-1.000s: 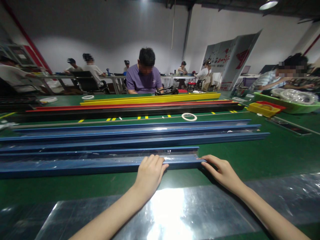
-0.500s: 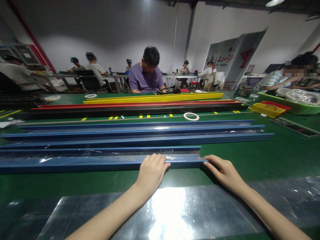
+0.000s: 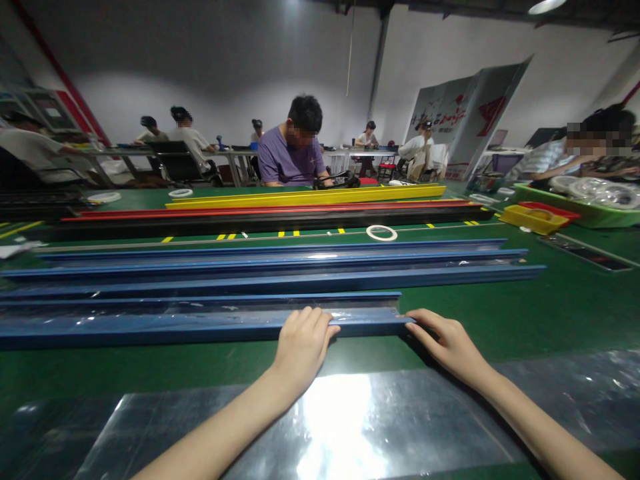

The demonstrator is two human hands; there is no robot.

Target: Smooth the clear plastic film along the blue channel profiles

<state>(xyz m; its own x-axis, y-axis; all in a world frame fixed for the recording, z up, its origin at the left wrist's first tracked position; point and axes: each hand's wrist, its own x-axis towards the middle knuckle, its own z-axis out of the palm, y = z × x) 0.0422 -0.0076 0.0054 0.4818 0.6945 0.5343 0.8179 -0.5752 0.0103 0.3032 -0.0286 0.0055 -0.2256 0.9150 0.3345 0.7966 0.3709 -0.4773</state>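
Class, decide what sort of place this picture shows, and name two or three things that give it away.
Probably a workshop or small factory: long blue rails lie on a green table, and several people are at work surfaces beyond.

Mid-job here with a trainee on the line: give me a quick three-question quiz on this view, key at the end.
1. True or false: the right hand is well away from either end of the nearest blue channel.
2. Which colour is the long rail farthest from the hands? A) red B) yellow C) blue
3. Fill in: the left hand is on the channel's ____ wall (near or far).

Key: 1. False, its fingers are at the channel's end. 2. B, the yellow rail. 3. Near.
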